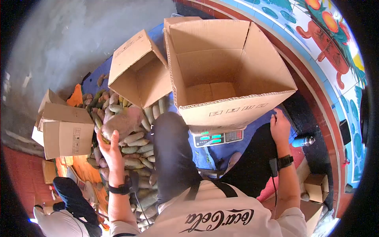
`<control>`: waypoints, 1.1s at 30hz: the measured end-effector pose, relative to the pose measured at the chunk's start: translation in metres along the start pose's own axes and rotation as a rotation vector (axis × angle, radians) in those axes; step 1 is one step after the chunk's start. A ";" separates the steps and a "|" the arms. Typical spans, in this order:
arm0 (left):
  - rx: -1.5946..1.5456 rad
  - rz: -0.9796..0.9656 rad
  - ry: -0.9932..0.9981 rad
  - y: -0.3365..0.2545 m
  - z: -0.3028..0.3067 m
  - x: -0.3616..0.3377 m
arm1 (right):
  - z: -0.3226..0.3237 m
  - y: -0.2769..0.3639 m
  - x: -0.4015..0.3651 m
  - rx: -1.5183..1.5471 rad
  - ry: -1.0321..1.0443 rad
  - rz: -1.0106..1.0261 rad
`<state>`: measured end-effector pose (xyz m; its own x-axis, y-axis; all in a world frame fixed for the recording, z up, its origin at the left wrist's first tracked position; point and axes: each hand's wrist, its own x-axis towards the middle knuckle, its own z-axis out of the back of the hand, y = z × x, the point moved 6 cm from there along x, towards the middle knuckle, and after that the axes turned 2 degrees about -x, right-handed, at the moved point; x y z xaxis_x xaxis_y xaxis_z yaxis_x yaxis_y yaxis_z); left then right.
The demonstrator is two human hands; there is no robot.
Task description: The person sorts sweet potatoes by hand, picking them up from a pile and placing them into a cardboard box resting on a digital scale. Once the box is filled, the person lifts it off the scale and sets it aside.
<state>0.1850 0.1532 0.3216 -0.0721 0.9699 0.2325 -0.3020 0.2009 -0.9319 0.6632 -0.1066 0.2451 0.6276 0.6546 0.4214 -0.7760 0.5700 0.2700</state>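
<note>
My left hand (110, 152) is over a pile of long, pale green and pinkish root vegetables (134, 150), thumb up and fingers curled. In its grasp is a large pinkish root vegetable (123, 121), smeared by motion. My right hand (280, 128) is beside my knee, just under the right corner of a big cardboard box (237, 108), its fingers apart and nothing seen in them. That box stands upright with its top open, on a digital scale (217, 137) whose front panel shows.
A smaller cardboard box (130, 59) lies tipped beside the big one, and another box (67, 134) stands at the left. Blue sheeting (252, 128) covers the floor. A blue canister (303, 141) lies at the right near the tiled wall. Another person (67, 217) is at lower left.
</note>
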 end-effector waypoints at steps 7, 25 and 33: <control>-0.352 -0.248 0.039 -0.073 -0.027 0.003 | 0.000 0.004 0.000 0.007 -0.021 0.018; 0.041 -0.654 0.676 -0.158 -0.179 -0.027 | 0.004 0.020 0.000 0.030 -0.171 0.099; 0.150 -0.682 0.829 -0.159 -0.198 -0.028 | 0.004 0.024 0.002 0.146 -0.086 0.016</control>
<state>0.4234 0.1211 0.4078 0.8029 0.4625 0.3762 -0.1522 0.7692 -0.6207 0.6457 -0.0934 0.2560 0.6122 0.6147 0.4973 -0.7907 0.4773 0.3833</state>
